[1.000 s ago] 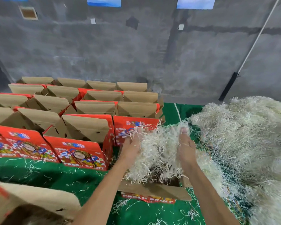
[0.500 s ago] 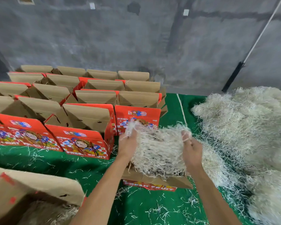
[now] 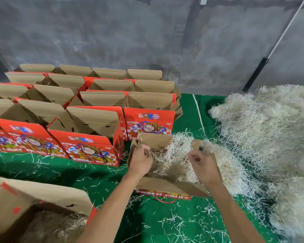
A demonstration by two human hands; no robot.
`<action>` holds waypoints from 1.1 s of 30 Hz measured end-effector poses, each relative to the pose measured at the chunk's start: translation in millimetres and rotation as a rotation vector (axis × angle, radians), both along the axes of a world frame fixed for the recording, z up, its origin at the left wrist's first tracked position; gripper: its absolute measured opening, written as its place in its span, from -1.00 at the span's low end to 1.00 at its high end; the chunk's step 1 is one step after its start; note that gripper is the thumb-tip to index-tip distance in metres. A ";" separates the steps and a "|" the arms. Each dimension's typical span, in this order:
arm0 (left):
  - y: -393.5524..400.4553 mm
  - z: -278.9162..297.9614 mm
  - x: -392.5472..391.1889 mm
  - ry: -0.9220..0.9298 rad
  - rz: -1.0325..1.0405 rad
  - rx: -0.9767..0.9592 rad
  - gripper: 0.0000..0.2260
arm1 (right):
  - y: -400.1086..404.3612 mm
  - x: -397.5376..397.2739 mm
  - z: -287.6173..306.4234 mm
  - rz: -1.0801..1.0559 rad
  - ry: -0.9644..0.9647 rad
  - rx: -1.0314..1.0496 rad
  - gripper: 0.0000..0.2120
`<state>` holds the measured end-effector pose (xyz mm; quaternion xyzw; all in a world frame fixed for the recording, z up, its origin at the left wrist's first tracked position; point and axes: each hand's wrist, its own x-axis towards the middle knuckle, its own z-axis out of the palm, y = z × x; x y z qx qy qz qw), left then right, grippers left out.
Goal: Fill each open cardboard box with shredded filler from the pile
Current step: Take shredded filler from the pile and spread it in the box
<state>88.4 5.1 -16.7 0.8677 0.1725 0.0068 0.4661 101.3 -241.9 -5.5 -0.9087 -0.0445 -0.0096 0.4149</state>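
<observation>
Shredded filler (image 3: 172, 155) in open box (image 3: 172, 187) | between left hand (image 3: 140, 160), right hand (image 3: 203, 166)

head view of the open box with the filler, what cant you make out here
- How full the open cardboard box is: head view, pale shredded filler and both hands cover its floor.
- Left hand and right hand fingertips: buried in strands.
- Full size of the big filler pile: cut by the right edge.
- Rear boxes' contents: hidden by raised flaps.

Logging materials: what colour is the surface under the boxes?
Green cloth surface, strewn with pale shreds; head view.
</observation>
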 end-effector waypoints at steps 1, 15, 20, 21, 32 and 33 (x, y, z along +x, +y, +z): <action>-1.0 -2.6 -0.3 -0.004 -0.015 0.005 -0.75 | 3.0 0.1 0.1 -0.028 -0.024 0.005 -0.90; -61.9 -5.0 33.0 0.139 -0.223 -0.276 -0.38 | 63.1 20.0 -24.5 0.071 0.304 0.436 -0.78; -71.1 -10.4 46.0 0.169 -0.237 -0.232 -0.46 | 47.7 23.4 -33.6 -0.230 0.069 0.317 -0.74; -72.8 -12.0 46.4 0.161 -0.249 -0.206 -0.49 | 44.9 25.8 -34.3 -0.270 0.004 0.298 -0.76; -84.6 -30.3 24.5 0.416 -0.713 0.209 -0.78 | 68.6 30.8 -1.4 -0.032 0.387 0.507 -0.41; -78.9 -30.2 24.3 0.424 -0.673 0.211 -0.72 | 69.7 31.0 9.7 -0.014 0.352 0.598 -0.43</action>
